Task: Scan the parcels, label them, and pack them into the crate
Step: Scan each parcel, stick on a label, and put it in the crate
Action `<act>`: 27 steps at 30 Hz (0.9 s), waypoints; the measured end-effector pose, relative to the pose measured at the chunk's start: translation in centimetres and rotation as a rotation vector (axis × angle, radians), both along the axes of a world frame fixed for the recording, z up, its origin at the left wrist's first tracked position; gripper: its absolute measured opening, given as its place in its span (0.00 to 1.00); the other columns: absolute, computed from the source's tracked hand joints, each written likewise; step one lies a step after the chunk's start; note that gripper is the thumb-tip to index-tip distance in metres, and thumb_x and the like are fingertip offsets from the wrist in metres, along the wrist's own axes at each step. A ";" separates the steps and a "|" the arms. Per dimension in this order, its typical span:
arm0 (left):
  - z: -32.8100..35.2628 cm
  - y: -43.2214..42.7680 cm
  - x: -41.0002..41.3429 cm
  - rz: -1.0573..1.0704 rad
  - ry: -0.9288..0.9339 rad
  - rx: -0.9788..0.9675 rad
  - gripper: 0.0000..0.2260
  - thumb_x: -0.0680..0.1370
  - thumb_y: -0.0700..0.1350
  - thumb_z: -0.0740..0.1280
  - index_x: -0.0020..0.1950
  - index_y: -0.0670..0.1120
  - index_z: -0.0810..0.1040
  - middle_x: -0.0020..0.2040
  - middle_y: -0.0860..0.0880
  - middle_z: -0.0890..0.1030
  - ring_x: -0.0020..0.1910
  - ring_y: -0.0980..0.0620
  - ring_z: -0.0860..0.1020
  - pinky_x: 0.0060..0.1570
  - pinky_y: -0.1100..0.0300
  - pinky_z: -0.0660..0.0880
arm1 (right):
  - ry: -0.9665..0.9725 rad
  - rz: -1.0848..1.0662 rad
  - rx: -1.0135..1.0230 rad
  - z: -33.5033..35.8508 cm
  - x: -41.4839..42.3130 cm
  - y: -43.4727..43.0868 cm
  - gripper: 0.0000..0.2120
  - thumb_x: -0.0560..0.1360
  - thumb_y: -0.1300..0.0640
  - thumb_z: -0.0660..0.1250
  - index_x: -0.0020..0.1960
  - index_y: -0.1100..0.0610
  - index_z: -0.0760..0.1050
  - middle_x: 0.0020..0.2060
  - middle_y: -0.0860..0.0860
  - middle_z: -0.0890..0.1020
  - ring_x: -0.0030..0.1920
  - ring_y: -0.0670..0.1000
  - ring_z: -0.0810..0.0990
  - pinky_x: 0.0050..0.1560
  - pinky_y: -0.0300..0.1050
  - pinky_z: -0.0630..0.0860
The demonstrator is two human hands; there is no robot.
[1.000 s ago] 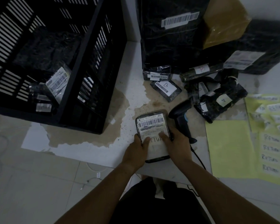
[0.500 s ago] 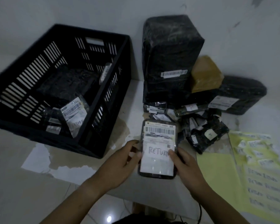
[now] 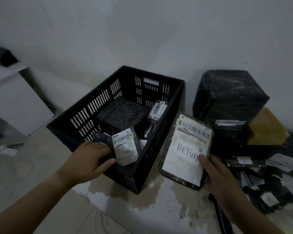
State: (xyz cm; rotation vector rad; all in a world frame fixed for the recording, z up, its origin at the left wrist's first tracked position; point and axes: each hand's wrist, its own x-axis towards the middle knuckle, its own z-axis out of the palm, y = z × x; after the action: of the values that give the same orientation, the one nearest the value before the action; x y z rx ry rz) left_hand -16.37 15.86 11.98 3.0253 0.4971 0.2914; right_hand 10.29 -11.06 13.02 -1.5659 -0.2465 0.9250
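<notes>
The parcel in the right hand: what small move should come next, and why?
Probably shift it left over the rim of the crate and lower it in: the parcel already carries a RETURN label, and the right hand holds it just beside the crate.

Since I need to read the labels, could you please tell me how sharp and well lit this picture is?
Head view: dim light, no glare. Same view: motion blur softens everything; RETURN is legible on the parcel in the right hand, but its barcode digits and the labels in the crate are not.

crate [image 3: 91, 115] left of held parcel [image 3: 186, 152], big wrapped box [image 3: 227, 98] behind, labelled parcels [image 3: 125, 147] inside crate
</notes>
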 end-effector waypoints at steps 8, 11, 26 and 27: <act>-0.3 4.5 1.4 0.128 0.056 -0.137 0.31 0.77 0.74 0.44 0.45 0.54 0.78 0.37 0.57 0.77 0.33 0.61 0.74 0.33 0.63 0.71 | -0.266 0.153 0.096 6.0 2.9 11.1 0.13 0.81 0.58 0.60 0.63 0.48 0.74 0.54 0.48 0.84 0.50 0.52 0.84 0.46 0.49 0.82; -0.8 4.4 1.3 0.131 -0.090 -0.144 0.27 0.78 0.72 0.49 0.42 0.54 0.77 0.32 0.58 0.74 0.29 0.61 0.71 0.30 0.68 0.64 | -0.382 0.169 0.092 6.8 4.8 15.3 0.17 0.79 0.56 0.63 0.67 0.50 0.72 0.55 0.48 0.83 0.52 0.51 0.84 0.53 0.54 0.81; -0.9 5.2 1.9 0.140 0.048 -0.242 0.22 0.76 0.68 0.57 0.64 0.58 0.75 0.56 0.59 0.76 0.49 0.58 0.76 0.52 0.58 0.70 | -1.174 0.516 -0.273 1.8 12.2 35.6 0.16 0.79 0.54 0.64 0.65 0.57 0.68 0.56 0.55 0.76 0.54 0.56 0.75 0.52 0.46 0.69; -0.9 5.2 1.9 0.148 0.044 -0.250 0.22 0.76 0.68 0.58 0.65 0.59 0.74 0.58 0.60 0.75 0.52 0.58 0.76 0.54 0.57 0.70 | -1.227 0.539 -0.274 1.3 12.5 36.7 0.16 0.78 0.54 0.64 0.65 0.56 0.68 0.56 0.56 0.76 0.56 0.58 0.75 0.52 0.48 0.71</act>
State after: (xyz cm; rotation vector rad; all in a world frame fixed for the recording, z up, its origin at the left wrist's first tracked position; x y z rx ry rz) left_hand -14.48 21.07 11.11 2.7628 0.7057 0.1569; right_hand 22.77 25.68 14.31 -2.2130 -1.5038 0.2509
